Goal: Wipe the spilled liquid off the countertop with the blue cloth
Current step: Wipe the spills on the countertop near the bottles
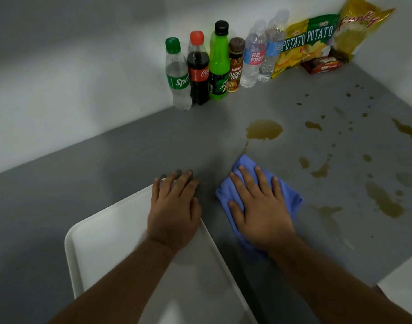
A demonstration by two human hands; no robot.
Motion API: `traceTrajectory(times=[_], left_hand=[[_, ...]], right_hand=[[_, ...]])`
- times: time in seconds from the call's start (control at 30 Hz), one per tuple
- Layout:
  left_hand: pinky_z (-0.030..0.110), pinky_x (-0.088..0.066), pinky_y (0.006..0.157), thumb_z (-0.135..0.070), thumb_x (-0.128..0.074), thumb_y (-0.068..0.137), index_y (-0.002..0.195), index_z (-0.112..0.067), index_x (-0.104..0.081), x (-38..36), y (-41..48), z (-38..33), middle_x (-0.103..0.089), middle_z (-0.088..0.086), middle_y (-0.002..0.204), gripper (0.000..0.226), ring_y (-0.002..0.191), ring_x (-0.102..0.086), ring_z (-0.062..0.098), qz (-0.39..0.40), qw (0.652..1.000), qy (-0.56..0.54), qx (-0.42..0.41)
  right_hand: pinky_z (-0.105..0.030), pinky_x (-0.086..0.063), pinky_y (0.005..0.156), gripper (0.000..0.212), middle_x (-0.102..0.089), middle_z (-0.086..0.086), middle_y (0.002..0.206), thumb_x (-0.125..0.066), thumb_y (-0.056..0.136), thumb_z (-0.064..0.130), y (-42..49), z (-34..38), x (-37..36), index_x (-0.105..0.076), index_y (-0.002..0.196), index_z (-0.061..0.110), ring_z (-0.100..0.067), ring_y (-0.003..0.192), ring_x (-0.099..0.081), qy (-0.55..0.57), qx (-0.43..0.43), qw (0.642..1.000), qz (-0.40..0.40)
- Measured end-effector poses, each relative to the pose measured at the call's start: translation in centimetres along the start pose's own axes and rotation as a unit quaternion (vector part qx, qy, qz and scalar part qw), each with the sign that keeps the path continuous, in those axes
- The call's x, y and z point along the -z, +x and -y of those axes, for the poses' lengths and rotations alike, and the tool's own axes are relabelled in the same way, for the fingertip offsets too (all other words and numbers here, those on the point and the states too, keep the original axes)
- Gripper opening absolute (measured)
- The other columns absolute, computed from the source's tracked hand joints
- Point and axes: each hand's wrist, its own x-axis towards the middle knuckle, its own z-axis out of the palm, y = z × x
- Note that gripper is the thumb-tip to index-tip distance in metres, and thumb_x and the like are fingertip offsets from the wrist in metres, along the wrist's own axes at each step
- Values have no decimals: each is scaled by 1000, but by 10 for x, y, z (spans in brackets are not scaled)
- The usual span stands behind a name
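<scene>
The blue cloth [289, 195] lies bunched on the grey countertop [130, 160], and my right hand [258, 206] presses flat on top of it with fingers spread. A brown puddle of spilled liquid [264, 129] sits just beyond the cloth. More brown patches and drops [385, 199] are scattered to the right. My left hand [174, 206] rests palm down on the far corner of a white tray [102, 242], fingertips touching the countertop, holding nothing.
Several drink bottles [220, 61] stand in a row against the white wall at the back. To their right lean snack bags [317, 40], with a small dark packet [322, 64] in front of them. The countertop's right edge [396, 272] is near my right forearm.
</scene>
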Motion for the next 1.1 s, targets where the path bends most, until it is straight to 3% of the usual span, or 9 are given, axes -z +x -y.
traceTrajectory(times=[0.13, 0.27, 0.37, 0.5, 0.67, 0.8, 0.97, 1.1], left_hand=[[49, -28, 124, -45, -39, 96, 141, -20, -58, 10, 30, 21, -52, 3, 154, 55, 143, -43, 29, 12, 1000, -15, 15], [50, -19, 127, -63, -33, 93, 151, -31, -43, 17, 64, 42, -33, -3, 166, 67, 155, -24, 24, 77, 996, 26, 24], [50, -9, 129, -70, -27, 94, 158, -37, -24, 15, 76, 52, -13, -4, 172, 72, 159, -7, 21, 110, 992, 54, 24], [47, -6, 130, -66, -13, 94, 162, -35, -11, 9, 70, 52, -2, -5, 173, 75, 159, 3, 18, 103, 991, 85, 23], [49, -11, 130, -59, -15, 95, 162, -32, -12, 5, 70, 52, -6, -3, 172, 72, 159, -1, 21, 88, 991, 99, 15], [48, -12, 129, -58, -15, 96, 162, -33, -11, 3, 70, 53, -5, -3, 172, 71, 159, -1, 20, 86, 991, 102, 16], [46, -8, 130, -59, -14, 96, 162, -36, -5, 0, 72, 56, 1, -7, 171, 70, 158, 6, 17, 86, 991, 99, 19], [50, -18, 128, -54, -22, 96, 161, -33, -18, 3, 71, 54, -10, -4, 171, 69, 159, -5, 20, 75, 993, 93, 16]], right_hand=[[-60, -2, 126, 67, -5, 6, 173, -21, 105, 60, -9, 10, -7, -13, 164, 32, -30, 159, 5, 1, 34, 999, 24], [-59, 0, 126, 71, -2, 9, 173, -17, 101, 69, 29, 14, 1, -11, 164, 36, -28, 159, 6, 9, 67, 997, 34], [-57, -1, 127, 74, 2, 10, 173, -10, 99, 73, 54, 7, 8, -6, 164, 37, -25, 159, 8, 7, 39, 998, 40], [-55, -1, 127, 70, 6, 7, 173, -12, 103, 66, 37, 3, 3, -1, 164, 34, -23, 159, 11, 9, -11, 1000, 19], [-57, -4, 123, 68, -5, 5, 173, -21, 105, 63, 20, 17, -5, -14, 164, 32, -31, 159, 0, 6, 24, 999, 24], [-58, -4, 126, 68, 2, 11, 173, -23, 103, 62, 64, 18, 2, -11, 164, 35, -24, 159, 8, 20, 90, 995, 30], [-53, 0, 128, 68, 3, 12, 173, -10, 101, 63, 104, 2, 17, -2, 164, 38, -21, 159, 10, 1, 33, 999, 30], [-50, 7, 127, 69, 6, 10, 173, -13, 103, 64, 76, 5, 8, -1, 164, 35, -22, 158, 14, 7, -11, 1000, 7]])
